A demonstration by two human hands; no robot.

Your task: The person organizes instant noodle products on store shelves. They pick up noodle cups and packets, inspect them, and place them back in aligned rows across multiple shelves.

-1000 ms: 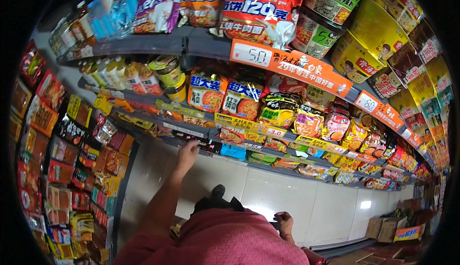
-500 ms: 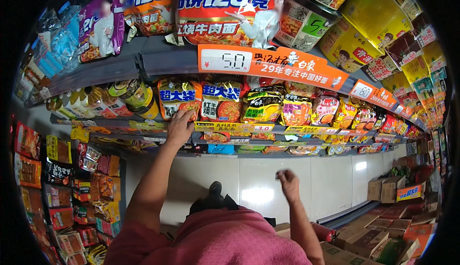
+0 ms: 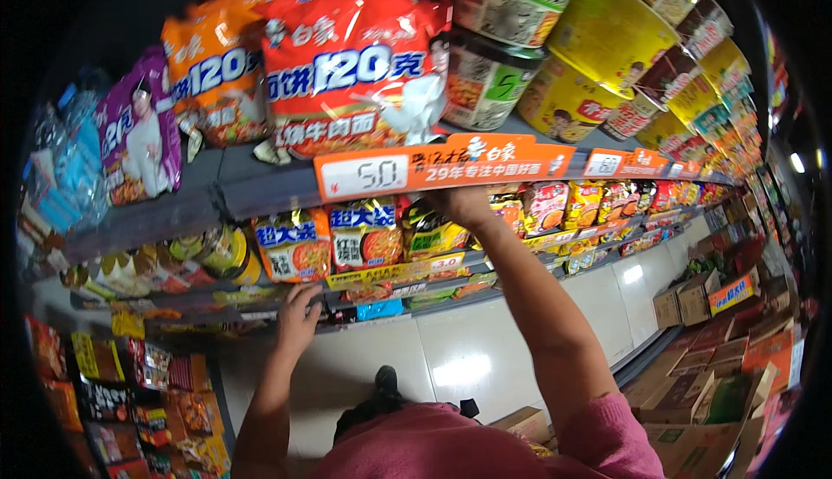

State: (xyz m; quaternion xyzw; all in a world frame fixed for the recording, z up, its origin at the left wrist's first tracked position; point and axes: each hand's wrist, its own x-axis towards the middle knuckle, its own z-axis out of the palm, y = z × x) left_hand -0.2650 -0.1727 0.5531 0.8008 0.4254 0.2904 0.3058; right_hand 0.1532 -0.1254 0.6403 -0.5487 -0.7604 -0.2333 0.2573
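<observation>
My right hand [image 3: 461, 205] reaches into the middle shelf, at the upper right corner of a black-and-yellow noodle pack [image 3: 431, 234]. Its fingers go out of sight under the orange price strip [image 3: 485, 167], so whether they hold anything is hidden. At the shelf's front edge my left hand [image 3: 299, 314] is open, its fingers loosely bent and apart with nothing in them. Just above it stands an orange noodle pack [image 3: 293, 249]. Beside that pack is a white-and-red noodle pack [image 3: 365, 238].
On the upper shelf stand a large red noodle bag [image 3: 355, 76], an orange bag [image 3: 217, 67], a purple bag [image 3: 143, 136] and yellow noodle tubs [image 3: 611, 32]. Hanging snack packs [image 3: 104, 388] are at the lower left. Cardboard boxes [image 3: 685, 418] crowd the floor at the right.
My left hand has come off the orange noodle pack and down to the shelf edge. The right hand has risen from over the floor into the middle shelf. The view has shifted.
</observation>
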